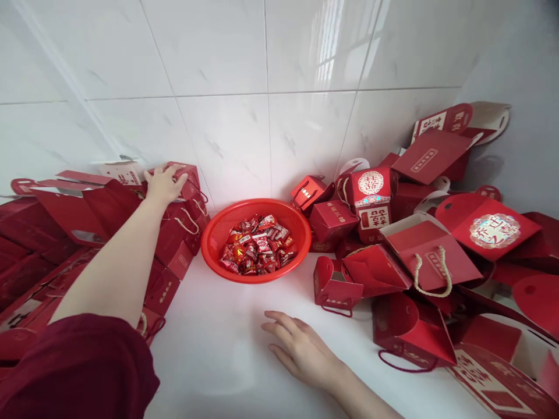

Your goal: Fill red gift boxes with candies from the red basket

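Observation:
My left hand [165, 183] reaches far to the left and rests on top of a red gift box [190, 181]. Its fingers are spread over the box's upper face, not wrapped round it. This box tops a row of red gift boxes [170, 273] with rope handles. My right hand [299, 346] hovers over the white tabletop [209, 355], fingers apart and holding nothing. Between and beyond both hands stands a red plastic basket [209, 256]. Inside it lies a heap of red-wrapped candies [257, 244].
On the right, a loose pile of red gift boxes [437, 256] spreads along the table, several with flaps up. A small box [336, 285] lies nearest the basket. More red boxes [26, 233] are packed at the left. A tiled wall [227, 139] closes the back.

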A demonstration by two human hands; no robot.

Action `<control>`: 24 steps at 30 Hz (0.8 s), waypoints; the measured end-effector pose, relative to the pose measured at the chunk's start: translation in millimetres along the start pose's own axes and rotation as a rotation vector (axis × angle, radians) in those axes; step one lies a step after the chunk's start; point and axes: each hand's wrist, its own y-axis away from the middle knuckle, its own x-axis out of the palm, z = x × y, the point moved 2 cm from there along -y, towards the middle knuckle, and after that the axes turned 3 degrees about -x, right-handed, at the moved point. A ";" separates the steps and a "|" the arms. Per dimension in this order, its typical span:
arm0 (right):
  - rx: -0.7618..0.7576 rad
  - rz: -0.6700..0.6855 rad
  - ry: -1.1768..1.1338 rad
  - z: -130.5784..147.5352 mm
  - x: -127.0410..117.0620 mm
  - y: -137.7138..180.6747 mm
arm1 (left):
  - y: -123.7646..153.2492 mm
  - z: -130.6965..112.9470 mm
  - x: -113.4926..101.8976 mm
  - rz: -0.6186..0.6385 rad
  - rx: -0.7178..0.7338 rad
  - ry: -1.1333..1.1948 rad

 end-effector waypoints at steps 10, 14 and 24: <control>-0.043 -0.003 0.016 1.7 0.1 -0.4 | -10.9 17.5 -1.1 0.182 -0.089 0.077; -0.041 0.010 0.025 1.1 1.5 0.6 | 0.3 15.2 -1.0 0.128 -0.074 0.112; -0.071 0.034 0.071 6.0 -0.5 0.0 | 7.5 3.7 3.1 0.069 -0.190 0.199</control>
